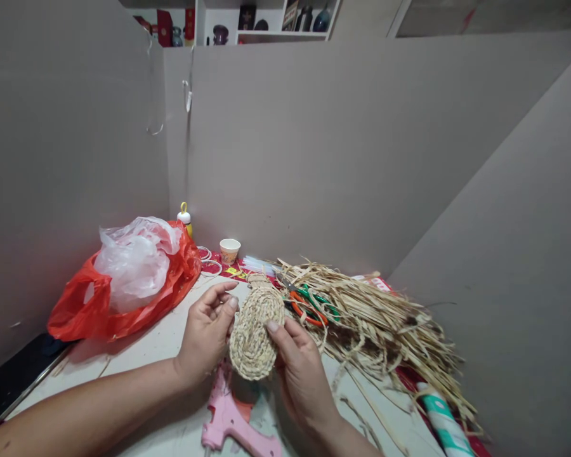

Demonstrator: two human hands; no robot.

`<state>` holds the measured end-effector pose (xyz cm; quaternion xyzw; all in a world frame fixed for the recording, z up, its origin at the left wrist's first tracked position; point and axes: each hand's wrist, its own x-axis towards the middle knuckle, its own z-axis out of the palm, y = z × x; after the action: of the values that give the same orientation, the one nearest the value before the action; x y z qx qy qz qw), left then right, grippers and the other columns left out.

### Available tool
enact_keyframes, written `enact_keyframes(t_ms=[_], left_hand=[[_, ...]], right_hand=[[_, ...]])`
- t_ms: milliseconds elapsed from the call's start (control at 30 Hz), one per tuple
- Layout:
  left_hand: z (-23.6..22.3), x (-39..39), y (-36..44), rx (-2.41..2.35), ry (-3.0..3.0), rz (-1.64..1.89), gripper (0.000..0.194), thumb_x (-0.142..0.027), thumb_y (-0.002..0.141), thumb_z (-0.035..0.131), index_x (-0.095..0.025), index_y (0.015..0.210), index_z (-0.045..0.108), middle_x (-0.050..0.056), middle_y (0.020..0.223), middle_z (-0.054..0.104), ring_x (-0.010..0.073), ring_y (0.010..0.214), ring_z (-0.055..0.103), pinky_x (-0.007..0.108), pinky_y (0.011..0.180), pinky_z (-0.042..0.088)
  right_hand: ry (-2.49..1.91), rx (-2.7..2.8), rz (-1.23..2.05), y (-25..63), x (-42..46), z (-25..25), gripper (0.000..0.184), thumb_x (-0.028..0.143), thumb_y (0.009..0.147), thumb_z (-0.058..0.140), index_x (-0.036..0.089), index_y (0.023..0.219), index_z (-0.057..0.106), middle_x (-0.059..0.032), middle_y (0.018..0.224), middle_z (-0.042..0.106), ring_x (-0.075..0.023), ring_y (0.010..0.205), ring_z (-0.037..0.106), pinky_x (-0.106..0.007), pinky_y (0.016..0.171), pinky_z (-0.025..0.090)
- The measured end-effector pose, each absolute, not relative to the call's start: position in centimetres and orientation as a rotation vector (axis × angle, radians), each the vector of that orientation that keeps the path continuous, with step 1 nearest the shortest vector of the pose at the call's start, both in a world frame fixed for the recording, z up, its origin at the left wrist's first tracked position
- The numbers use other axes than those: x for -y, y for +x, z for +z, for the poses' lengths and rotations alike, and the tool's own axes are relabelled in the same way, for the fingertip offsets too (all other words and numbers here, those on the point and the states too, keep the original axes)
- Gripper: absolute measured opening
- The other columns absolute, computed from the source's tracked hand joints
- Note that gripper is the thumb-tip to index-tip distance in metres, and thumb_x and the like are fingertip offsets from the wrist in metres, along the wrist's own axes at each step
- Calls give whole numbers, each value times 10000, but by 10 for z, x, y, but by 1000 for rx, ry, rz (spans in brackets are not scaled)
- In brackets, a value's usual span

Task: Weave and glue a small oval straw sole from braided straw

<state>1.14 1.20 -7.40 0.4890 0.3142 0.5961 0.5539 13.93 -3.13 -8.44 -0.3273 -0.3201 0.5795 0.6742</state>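
A sole-shaped piece of coiled, braided straw (255,339) is held up over the table in my right hand (302,365). The thumb presses on its face near the right edge, and the other fingers are behind it. Close beside its left edge is my left hand (209,327), fingers curled and thumb near the index finger. Whether something thin is between them is too small to tell. Below the straw piece lies a pink glue gun (228,416), partly hidden by it.
Scissors with orange and green handles (309,308) lie by a large heap of dried straw (371,311) on the right. A red plastic bag (181,279), a paper cup (229,252) and clear glue sticks (258,265) stand farther back. A green-white roll (442,416) is front right.
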Motion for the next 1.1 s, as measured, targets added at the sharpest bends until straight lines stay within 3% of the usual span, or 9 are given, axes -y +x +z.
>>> enact_keyframes(t_ms=[133,267,500,633,733,967,1100], left_hand=[[-74,-11,12,-709,1118,1434,351,-298,777,720,-182,1089,610,-23,843,561,53,632,501,150,576,409],[-75,-10,12,-706,1134,1401,344,-286,789,709,-192,1102,602,-17,854,577,66,657,522,164,614,429],[-79,-7,13,-791,1269,1502,219,-281,826,668,-195,1023,625,4,873,606,105,760,552,190,697,440],[-81,-11,12,-806,1314,1487,151,-330,889,588,-206,974,583,-68,638,459,75,548,391,165,525,338],[-81,-13,12,-782,1298,1439,180,-373,914,541,-219,1008,546,-94,572,360,80,488,291,172,468,275],[-80,-7,12,-737,1238,1355,213,-395,924,517,-225,1051,531,-90,560,363,87,480,287,184,450,266],[-79,-3,12,-700,1224,1330,213,-393,923,524,-233,1062,528,-93,549,366,81,464,278,182,442,261]], right_hand=[[-718,709,1346,133,28,-84,338,301,810,732,210,1131,673,-64,1015,758,-221,891,692,-351,784,535],[-795,711,1325,131,26,-85,399,308,797,746,189,1165,650,-82,1021,756,-237,913,693,-375,798,536],[-799,724,1321,130,33,-93,325,294,825,724,220,1133,650,-51,1058,745,-209,935,687,-337,808,532],[-836,709,1368,128,40,-97,325,310,794,752,201,1084,655,-50,948,761,-217,863,703,-325,735,552],[-893,723,1441,125,44,-100,326,323,779,764,180,1047,648,-47,830,760,-219,763,715,-319,660,560],[-906,675,1590,115,56,-91,339,396,748,773,184,957,611,-10,619,706,-189,464,666,-316,485,540],[-888,705,1596,113,60,-88,291,405,739,774,189,870,630,-8,603,695,-178,478,657,-309,502,538]])
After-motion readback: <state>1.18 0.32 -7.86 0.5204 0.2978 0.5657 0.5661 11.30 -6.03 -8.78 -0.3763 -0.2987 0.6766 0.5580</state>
